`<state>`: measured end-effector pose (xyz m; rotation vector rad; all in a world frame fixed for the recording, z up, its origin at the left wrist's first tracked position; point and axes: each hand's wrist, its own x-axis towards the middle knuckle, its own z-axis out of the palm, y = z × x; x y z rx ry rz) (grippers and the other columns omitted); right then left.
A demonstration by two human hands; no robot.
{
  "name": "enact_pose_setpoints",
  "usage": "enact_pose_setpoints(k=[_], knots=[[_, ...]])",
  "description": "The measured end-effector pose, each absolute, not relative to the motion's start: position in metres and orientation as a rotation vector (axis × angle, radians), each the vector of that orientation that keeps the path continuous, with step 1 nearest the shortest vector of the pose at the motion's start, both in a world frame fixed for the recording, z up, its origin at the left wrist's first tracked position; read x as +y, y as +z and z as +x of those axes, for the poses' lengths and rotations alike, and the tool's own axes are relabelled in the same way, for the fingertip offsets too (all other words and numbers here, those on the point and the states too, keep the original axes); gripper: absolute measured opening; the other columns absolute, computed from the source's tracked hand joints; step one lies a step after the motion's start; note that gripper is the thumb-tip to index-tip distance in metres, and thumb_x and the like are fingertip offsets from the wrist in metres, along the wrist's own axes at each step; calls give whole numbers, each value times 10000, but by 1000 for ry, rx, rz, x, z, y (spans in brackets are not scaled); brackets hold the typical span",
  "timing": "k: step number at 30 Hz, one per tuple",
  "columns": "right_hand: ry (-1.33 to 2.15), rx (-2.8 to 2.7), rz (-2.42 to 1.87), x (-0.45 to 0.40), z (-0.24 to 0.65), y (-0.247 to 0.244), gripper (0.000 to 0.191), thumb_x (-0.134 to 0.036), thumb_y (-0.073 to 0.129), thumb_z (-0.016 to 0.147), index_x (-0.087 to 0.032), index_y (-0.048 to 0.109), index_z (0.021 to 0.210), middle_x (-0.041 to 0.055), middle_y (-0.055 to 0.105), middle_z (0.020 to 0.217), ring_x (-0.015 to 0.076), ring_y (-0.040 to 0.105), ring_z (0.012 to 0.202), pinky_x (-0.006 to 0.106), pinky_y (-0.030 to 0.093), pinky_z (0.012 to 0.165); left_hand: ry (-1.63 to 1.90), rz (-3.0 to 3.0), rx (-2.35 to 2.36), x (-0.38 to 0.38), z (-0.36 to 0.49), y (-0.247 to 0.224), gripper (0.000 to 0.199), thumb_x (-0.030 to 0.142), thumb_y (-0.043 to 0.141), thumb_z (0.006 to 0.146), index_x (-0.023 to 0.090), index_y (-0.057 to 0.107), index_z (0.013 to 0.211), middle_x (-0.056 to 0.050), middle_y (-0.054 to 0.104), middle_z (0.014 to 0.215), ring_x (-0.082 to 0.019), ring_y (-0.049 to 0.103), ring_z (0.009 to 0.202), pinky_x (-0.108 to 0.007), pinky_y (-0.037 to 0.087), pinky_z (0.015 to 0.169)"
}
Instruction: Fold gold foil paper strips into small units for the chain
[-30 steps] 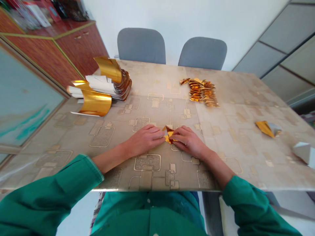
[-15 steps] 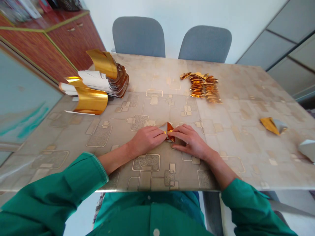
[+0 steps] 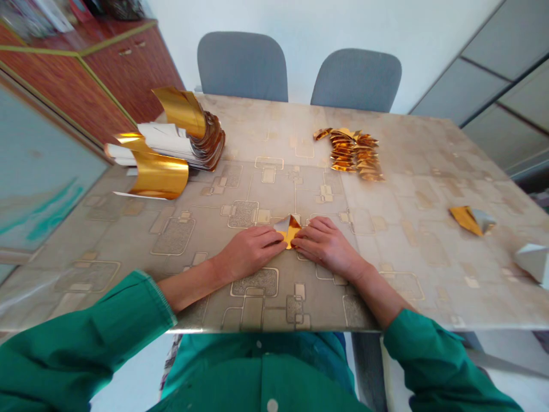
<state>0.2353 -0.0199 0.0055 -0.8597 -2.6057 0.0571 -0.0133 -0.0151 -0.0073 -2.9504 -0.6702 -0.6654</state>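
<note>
**Inspector:** State of the hands?

**Recorder:** The left hand [image 3: 249, 250] and right hand [image 3: 326, 247] both lie palm down with fingers extended, neither clenched. Their fingertips meet from opposite sides on a folded foil triangle [image 3: 289, 231], so the 2 hands grasp it between them.

**Inspector:** Condition and position of that item?

**Recorder:** Gold on its visible face, with a pale silver flap at the left. It sits at the middle of the desk [image 3: 429, 286] width, in the half nearer the person. The fingers hide its lower edges, so I cannot tell whether it touches the surface.

**Inspector:** Next ring out?

**Recorder:** Green sleeves [image 3: 81, 326] cover both forearms up to the wrists. Ahead, well apart from the hands, lies a row of small folded gold pieces [image 3: 351, 154]. Ahead and to the left stand a curved stack of folded foil pieces [image 3: 213, 140], white-backed sheets [image 3: 167, 140] and curled gold foil sheets [image 3: 158, 175]. To the right are a gold-and-silver folded piece [image 3: 470, 221] and, at the desk's right edge, a silver piece [image 3: 532, 263].

**Inspector:** Beyond the desk?

**Recorder:** 2 grey chairs [image 3: 242, 66] and a reddish-brown wooden cabinet [image 3: 128, 71].
</note>
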Motion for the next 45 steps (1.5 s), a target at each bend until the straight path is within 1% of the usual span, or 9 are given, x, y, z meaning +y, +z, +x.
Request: enact_pose_setpoints(k=[5, 9, 13, 18, 21, 26, 33, 41, 45], knots=[[237, -2519, -884, -17, 240, 5, 201, -286, 517, 996, -236, 711, 982, 34, 731, 993, 187, 575, 922, 368, 425, 894, -628, -2914, -634, -14, -15, -7, 224, 156, 482, 1000, 178, 666, 1126, -68, 695, 1073, -187, 641, 1006, -327, 544, 863], [421, -2412, -958, -15, 238, 2, 174, -323, 560, 977, -234, 708, 961, 47, 720, 972, 189, 580, 880, 358, 439, 821, -604, -2907, -645, -15, -16, -8, 226, 170, 508, 989, 215, 657, 1152, -55, 684, 1115, -195, 630, 1029, -332, 533, 862], [478, -2381, -1020, -13, 235, -1, 156, -323, 576, 967, -235, 703, 950, 48, 693, 926, 190, 562, 855, 347, 430, 789, -607, -2927, -666, -16, -16, -8, 231, 183, 501, 993, 234, 660, 1153, -48, 681, 1137, -195, 628, 1047, -342, 518, 886], [529, -2381, -1020, -13, 236, 0, 132, -297, 585, 964, -225, 692, 935, 41, 674, 920, 180, 558, 862, 329, 412, 796, -663, -2950, -794, -19, -14, -5, 263, 206, 446, 1018, 177, 647, 1185, -64, 699, 1094, -192, 641, 1004, -335, 520, 869], [555, -2380, -996, -13, 237, 2, 119, -272, 586, 963, -222, 691, 934, 42, 679, 950, 180, 565, 885, 327, 408, 808, -675, -2944, -771, -19, -14, -7, 243, 190, 460, 1011, 183, 671, 1130, -54, 699, 1096, -194, 638, 1003, -335, 519, 868], [514, -2346, -1053, -15, 234, -1, 80, -258, 617, 942, -209, 672, 910, 32, 674, 893, 180, 556, 848, 322, 397, 772, -679, -2900, -658, -16, -14, -10, 215, 172, 505, 991, 182, 670, 1128, -48, 694, 1093, -196, 629, 1008, -337, 525, 875], [394, -2355, -1228, -19, 224, -2, 93, -268, 608, 947, -213, 670, 906, 33, 659, 875, 183, 541, 838, 321, 374, 763, -667, -2883, -643, -15, -14, -8, 214, 180, 486, 1004, 182, 675, 1104, -46, 697, 1049, -181, 637, 982, -320, 535, 847], [186, -2349, -1353, -27, 216, 2, 114, -291, 618, 943, -210, 683, 896, 42, 656, 860, 208, 522, 854, 327, 342, 750, -741, -3024, -765, -16, -16, -6, 248, 200, 472, 1003, 181, 693, 1114, -53, 708, 1089, -193, 633, 1018, -356, 533, 899], [190, -2333, -1404, -26, 216, 0, 136, -319, 641, 930, -205, 672, 863, 40, 654, 849, 208, 525, 844, 324, 332, 736, -793, -3050, -779, -16, -16, -8, 241, 199, 482, 995, 182, 700, 1095, -51, 715, 1095, -191, 640, 1011, -355, 533, 897]])
